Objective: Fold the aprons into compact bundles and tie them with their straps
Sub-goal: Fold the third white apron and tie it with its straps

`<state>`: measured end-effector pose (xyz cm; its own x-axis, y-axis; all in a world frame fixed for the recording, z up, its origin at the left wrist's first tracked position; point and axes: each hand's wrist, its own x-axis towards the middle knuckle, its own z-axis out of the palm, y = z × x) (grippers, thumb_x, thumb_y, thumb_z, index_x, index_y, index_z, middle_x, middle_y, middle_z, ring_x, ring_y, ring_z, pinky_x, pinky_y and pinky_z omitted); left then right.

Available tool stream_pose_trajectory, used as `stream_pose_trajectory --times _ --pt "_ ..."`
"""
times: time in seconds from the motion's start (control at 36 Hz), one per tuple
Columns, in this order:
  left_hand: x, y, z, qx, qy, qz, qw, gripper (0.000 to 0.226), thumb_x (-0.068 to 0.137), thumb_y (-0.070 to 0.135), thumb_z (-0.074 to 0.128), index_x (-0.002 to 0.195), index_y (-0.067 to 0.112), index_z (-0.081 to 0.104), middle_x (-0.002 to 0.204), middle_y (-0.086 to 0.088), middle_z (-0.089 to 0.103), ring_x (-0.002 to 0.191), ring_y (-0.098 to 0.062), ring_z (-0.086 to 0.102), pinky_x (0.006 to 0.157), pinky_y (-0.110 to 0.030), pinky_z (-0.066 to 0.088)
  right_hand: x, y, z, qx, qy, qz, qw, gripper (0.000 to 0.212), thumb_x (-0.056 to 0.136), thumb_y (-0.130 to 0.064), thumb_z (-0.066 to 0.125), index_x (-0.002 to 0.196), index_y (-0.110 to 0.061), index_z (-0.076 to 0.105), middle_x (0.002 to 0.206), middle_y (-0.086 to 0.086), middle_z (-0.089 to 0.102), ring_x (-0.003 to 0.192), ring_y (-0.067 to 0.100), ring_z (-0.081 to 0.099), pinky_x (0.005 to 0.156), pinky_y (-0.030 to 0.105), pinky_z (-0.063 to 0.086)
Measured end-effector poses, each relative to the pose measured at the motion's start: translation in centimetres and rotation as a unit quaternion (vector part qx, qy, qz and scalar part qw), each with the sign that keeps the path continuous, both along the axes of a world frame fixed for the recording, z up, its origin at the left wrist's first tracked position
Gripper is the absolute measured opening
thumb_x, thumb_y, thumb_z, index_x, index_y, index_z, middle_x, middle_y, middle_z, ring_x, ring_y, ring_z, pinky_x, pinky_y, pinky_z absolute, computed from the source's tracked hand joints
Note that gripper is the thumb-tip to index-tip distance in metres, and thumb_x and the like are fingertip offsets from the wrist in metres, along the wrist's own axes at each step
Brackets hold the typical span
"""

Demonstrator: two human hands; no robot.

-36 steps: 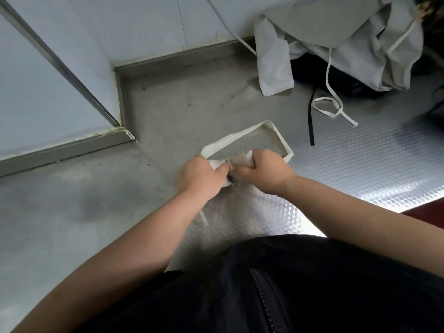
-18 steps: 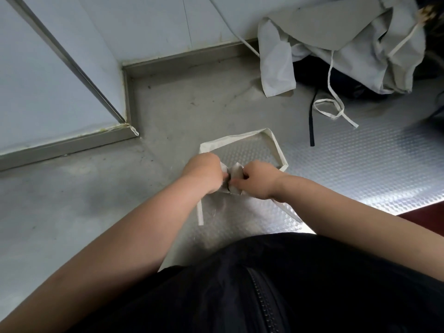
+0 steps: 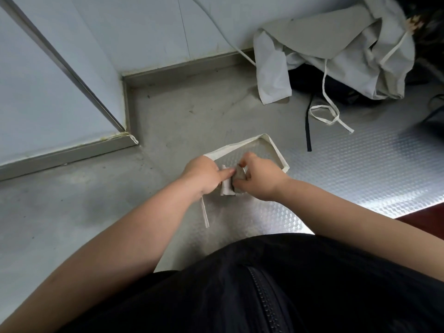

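Right, both hands were on it: the left hand (image 3: 204, 175) gripped the small apron bundle (image 3: 227, 186) from one side, forefinger laid across its top, and the right hand (image 3: 260, 177) pinched it from the other, fingers curled. The bundle sat low over the metal floor (image 3: 348, 169); whether it touched could not be told. Its strap (image 3: 276, 150) looped out beyond the knuckles, one loose end dangling below the left wrist. Far right, by the wall, lay a heap of aprons (image 3: 336, 51), a black strap (image 3: 308, 126) trailing from beneath.
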<state>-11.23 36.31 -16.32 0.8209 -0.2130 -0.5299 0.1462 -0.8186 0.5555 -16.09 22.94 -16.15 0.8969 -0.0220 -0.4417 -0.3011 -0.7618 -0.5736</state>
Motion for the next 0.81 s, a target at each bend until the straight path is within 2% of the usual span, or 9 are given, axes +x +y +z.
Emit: stream_pose_trajectory --times 0.06,0.14,0.25,0.36,0.44,0.5,0.56,0.67,0.81 --pt "-0.3 0.2 -0.2 -0.062 0.031 0.033 0.997 0.037 0.087 0.039 0.064 0.065 0.011 0.054 0.058 -0.001 0.05 0.049 -0.014 0.037 0.046 -0.023 0.026 0.1 -0.4 -0.2 -0.002 -0.002 0.0 1.0 0.03 0.091 -0.032 0.056 0.111 -0.012 0.048 0.074 -0.003 0.051 0.07 0.017 0.051 0.047 0.02 0.031" --pt "-0.5 0.9 -0.6 -0.098 0.069 0.036 0.992 0.021 0.09 0.023 0.061 0.072 0.013 0.058 0.061 -0.002 0.045 0.041 -0.009 0.031 0.042 -0.021 0.023 0.2 -0.9 -0.7 -0.006 0.003 -0.003 1.0 0.03 0.088 -0.033 0.06 0.107 -0.012 0.05 0.07 -0.007 0.049 0.064 0.011 0.048 0.048 0.02 0.028" --pt "-0.8 1.4 -0.9 -0.116 0.02 0.018 0.993 0.01 0.091 0.012 0.057 0.087 0.013 0.065 0.082 -0.006 0.059 0.075 -0.015 0.051 0.062 -0.024 0.035 0.0 -0.5 -0.9 0.023 -0.005 -0.003 1.0 0.042 0.088 -0.028 0.062 0.118 -0.01 0.039 0.075 0.0 0.052 0.069 0.016 0.052 0.049 0.022 0.037" --pt "-0.9 1.2 -0.7 -0.044 -0.088 -0.026 0.995 0.015 0.091 0.017 0.055 0.1 0.015 0.068 0.101 -0.001 0.068 0.096 -0.017 0.059 0.074 -0.021 0.038 0.4 -0.3 -0.8 0.009 -0.002 0.015 1.0 0.024 0.089 -0.028 0.059 0.095 -0.013 0.042 0.073 -0.002 0.049 0.072 0.019 0.05 0.052 0.021 0.036" --pt "-1.1 1.3 -0.6 -0.065 -0.109 -0.025 0.992 0.015 0.09 0.014 0.054 0.102 0.021 0.059 0.084 0.005 0.064 0.071 -0.013 0.055 0.057 -0.018 0.034 0.8 -0.8 -0.7 0.002 0.003 0.028 1.0 0.025 0.088 -0.027 0.06 0.073 -0.019 0.042 0.071 -0.006 0.048 0.07 0.017 0.049 0.052 0.019 0.034" --pt "-1.2 1.5 -0.9 -0.093 -0.09 -0.014 0.991 0.012 0.088 0.012 0.055 0.09 0.023 0.054 0.07 0.008 0.06 0.061 -0.013 0.053 0.056 -0.018 0.038 1.0 -1.2 -0.5 0.025 0.013 0.025 0.999 0.028 0.088 -0.026 0.062 0.068 -0.021 0.044 0.069 -0.006 0.051 0.061 0.012 0.049 0.049 0.018 0.035" --pt "-1.2 1.8 -1.2 -0.142 -0.036 0.013 0.989 0.018 0.088 0.008 0.057 0.079 0.023 0.054 0.067 0.004 0.06 0.066 -0.018 0.058 0.06 -0.023 0.046 1.1 -1.5 -0.3 0.059 0.033 0.026 0.997 0.027 0.088 -0.024 0.064 0.069 -0.02 0.046 0.067 -0.005 0.054 0.053 0.009 0.049 0.043 0.015 0.038" --pt "-1.1 2.4 -0.9 -0.226 0.068 0.051 0.97 0.018 0.089 0.003 0.057 0.079 0.018 0.059 0.07 -0.002 0.058 0.064 -0.006 0.055 0.053 -0.012 0.046 1.1 -1.7 -0.3 0.12 0.051 0.014 0.991 0.024 0.088 -0.02 0.066 0.07 -0.016 0.05 0.063 -0.001 0.055 0.049 0.015 0.052 0.049 0.027 0.046" --pt "-0.5 2.9 -0.4 -0.24 0.132 0.07 0.959 0.024 0.092 -0.001 0.045 0.083 0.009 0.064 0.073 -0.006 0.061 0.069 -0.011 0.059 0.065 -0.017 0.051 1.2 -2.0 -0.5 0.168 0.085 0.006 0.982 0.021 0.088 -0.016 0.064 0.07 -0.008 0.057 0.059 0.007 0.056 0.048 0.016 0.049 0.048 0.025 0.042"
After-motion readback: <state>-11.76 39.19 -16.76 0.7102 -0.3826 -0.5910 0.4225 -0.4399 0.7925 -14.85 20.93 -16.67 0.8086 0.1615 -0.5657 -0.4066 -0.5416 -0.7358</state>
